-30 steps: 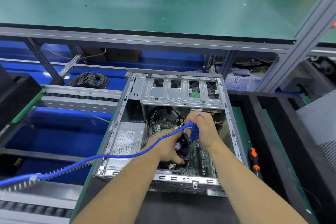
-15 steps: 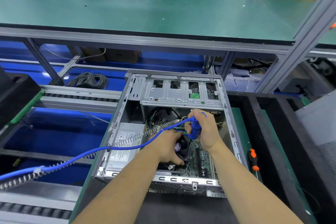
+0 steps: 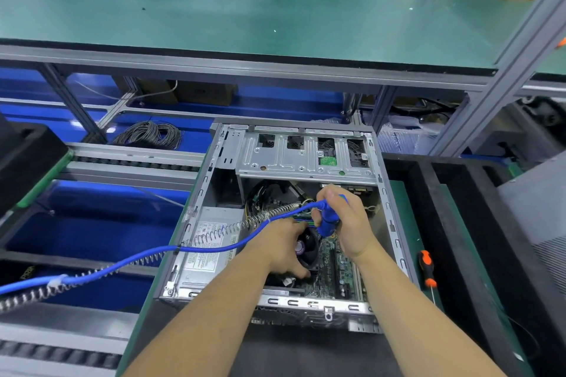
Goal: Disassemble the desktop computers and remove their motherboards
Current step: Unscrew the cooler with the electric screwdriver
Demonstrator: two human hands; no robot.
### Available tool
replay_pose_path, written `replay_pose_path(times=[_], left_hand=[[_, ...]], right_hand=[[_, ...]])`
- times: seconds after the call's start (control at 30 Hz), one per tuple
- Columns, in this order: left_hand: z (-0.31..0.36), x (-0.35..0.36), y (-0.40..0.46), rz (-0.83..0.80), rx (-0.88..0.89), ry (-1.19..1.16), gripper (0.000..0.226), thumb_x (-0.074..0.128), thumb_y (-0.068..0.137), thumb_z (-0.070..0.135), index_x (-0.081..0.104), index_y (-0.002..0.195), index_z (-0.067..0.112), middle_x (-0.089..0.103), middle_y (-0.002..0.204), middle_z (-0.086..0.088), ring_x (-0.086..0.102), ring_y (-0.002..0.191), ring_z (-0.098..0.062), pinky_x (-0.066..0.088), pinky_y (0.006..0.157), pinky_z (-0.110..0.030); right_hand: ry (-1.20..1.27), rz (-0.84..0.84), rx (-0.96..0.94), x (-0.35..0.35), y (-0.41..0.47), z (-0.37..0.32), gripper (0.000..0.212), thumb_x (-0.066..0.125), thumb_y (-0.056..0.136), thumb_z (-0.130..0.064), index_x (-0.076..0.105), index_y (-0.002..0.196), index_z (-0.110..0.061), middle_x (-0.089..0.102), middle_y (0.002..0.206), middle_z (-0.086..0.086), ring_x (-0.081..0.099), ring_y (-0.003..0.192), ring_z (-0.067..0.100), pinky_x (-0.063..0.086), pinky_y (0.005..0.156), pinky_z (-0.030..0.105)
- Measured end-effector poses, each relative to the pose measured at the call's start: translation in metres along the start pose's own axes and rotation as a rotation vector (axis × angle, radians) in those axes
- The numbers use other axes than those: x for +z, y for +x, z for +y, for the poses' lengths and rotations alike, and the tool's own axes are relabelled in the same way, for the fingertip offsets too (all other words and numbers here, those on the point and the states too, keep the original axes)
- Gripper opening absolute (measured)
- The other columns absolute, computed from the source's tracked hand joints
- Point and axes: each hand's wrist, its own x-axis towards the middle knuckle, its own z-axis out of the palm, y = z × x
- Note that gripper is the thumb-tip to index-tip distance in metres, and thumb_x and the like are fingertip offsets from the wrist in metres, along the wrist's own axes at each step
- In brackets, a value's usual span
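Both of your hands are inside the open grey metal desktop computer case [image 3: 294,217], which lies on its side on the green-edged work mat in front of you, seen from the head camera. Your right hand [image 3: 349,223] is wrapped round the blue powered screwdriver [image 3: 327,220], holding it upright over the green motherboard [image 3: 333,266] on the case floor. A blue cable with a coiled silver wire [image 3: 153,254] runs from that tool leftward, out over the case wall and off the left edge. Your left hand [image 3: 281,251] rests on the round black cooler fan [image 3: 306,246], fingers curled down over its near edge; how firmly they grip it you cannot tell. Just left of the fan sits the silver power supply box with a white label [image 3: 205,248]. At the far end of the case the perforated silver drive bracket [image 3: 306,156] spans its width. To the right of the case, an orange-and-black-handled screwdriver [image 3: 426,268] lies on the mat. Beyond the case, a coil of grey cable [image 3: 150,135] lies on the lower blue shelf, and a green-topped bench [image 3: 245,18] crosses above.
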Motion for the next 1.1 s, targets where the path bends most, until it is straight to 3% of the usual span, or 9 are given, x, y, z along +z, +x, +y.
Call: replay_pose_path(times=[0.17, 0.3, 0.43, 0.6, 0.73, 0.9, 1.0, 1.1], left_hand=[[0.000, 0.000, 0.001, 0.017, -0.002, -0.042, 0.079, 0.087, 0.060, 0.046, 0.057, 0.128, 0.020, 0.065, 0.120, 0.005, 0.061, 0.108, -0.017, 0.037, 0.070, -0.025], [0.000, 0.001, 0.000, 0.012, -0.009, -0.045, 0.085, 0.086, 0.060, 0.049, 0.054, 0.133, 0.023, 0.061, 0.128, 0.006, 0.057, 0.115, -0.016, 0.039, 0.075, -0.024], [-0.001, -0.001, -0.001, -0.002, -0.017, -0.002, 0.087, 0.084, 0.056, 0.054, 0.052, 0.133, 0.029, 0.062, 0.126, 0.007, 0.058, 0.117, -0.021, 0.055, 0.088, -0.042], [-0.001, -0.002, 0.000, -0.013, -0.009, 0.010, 0.093, 0.084, 0.057, 0.056, 0.049, 0.138, 0.028, 0.060, 0.131, 0.007, 0.056, 0.121, -0.020, 0.054, 0.091, -0.044], [0.000, -0.002, 0.000, -0.015, -0.006, 0.003, 0.089, 0.085, 0.056, 0.055, 0.052, 0.134, 0.027, 0.061, 0.126, 0.007, 0.057, 0.117, -0.020, 0.055, 0.088, -0.045], [-0.003, 0.000, 0.000, -0.014, -0.001, 0.014, 0.098, 0.084, 0.057, 0.058, 0.046, 0.142, 0.028, 0.056, 0.135, 0.007, 0.052, 0.124, -0.020, 0.052, 0.095, -0.044], [-0.004, 0.003, 0.000, 0.000, 0.000, 0.000, 0.099, 0.084, 0.057, 0.058, 0.045, 0.143, 0.030, 0.056, 0.136, 0.008, 0.051, 0.125, -0.019, 0.049, 0.096, -0.039], [-0.005, 0.003, 0.000, -0.004, -0.003, 0.008, 0.102, 0.084, 0.058, 0.058, 0.043, 0.146, 0.028, 0.055, 0.137, 0.006, 0.050, 0.126, -0.020, 0.049, 0.098, -0.040]], right_hand=[[0.052, 0.067, 0.031, -0.001, 0.002, 0.000, 0.050, 0.056, 0.083, -0.049, 0.052, 0.074, 0.000, 0.054, 0.057, 0.017, 0.048, 0.054, 0.024, 0.045, 0.060, 0.029], [-0.024, 0.070, 0.005, 0.000, 0.000, 0.001, 0.051, 0.054, 0.087, -0.053, 0.054, 0.072, -0.004, 0.057, 0.059, 0.013, 0.051, 0.056, 0.024, 0.046, 0.063, 0.030], [0.005, 0.160, 0.094, 0.003, 0.000, -0.001, 0.049, 0.057, 0.082, -0.064, 0.062, 0.069, -0.016, 0.061, 0.064, 0.008, 0.052, 0.059, 0.023, 0.047, 0.065, 0.032], [-0.018, 0.150, 0.153, 0.003, 0.000, 0.000, 0.059, 0.059, 0.078, -0.069, 0.063, 0.075, -0.010, 0.067, 0.070, 0.008, 0.057, 0.065, 0.022, 0.047, 0.071, 0.037], [-0.081, 0.114, 0.144, 0.003, -0.001, 0.001, 0.055, 0.052, 0.084, -0.068, 0.070, 0.068, -0.019, 0.073, 0.074, 0.010, 0.064, 0.070, 0.022, 0.049, 0.077, 0.036], [-0.024, 0.190, 0.173, 0.002, 0.002, -0.006, 0.061, 0.052, 0.078, -0.069, 0.062, 0.064, -0.010, 0.061, 0.060, 0.011, 0.053, 0.058, 0.021, 0.046, 0.064, 0.029], [-0.031, 0.091, 0.137, 0.003, -0.003, -0.005, 0.067, 0.055, 0.079, -0.064, 0.057, 0.073, 0.002, 0.059, 0.061, 0.012, 0.050, 0.056, 0.021, 0.044, 0.058, 0.024], [-0.066, 0.189, 0.143, 0.010, 0.000, -0.006, 0.063, 0.052, 0.079, -0.066, 0.057, 0.068, -0.004, 0.060, 0.060, 0.010, 0.052, 0.055, 0.020, 0.047, 0.059, 0.026]])
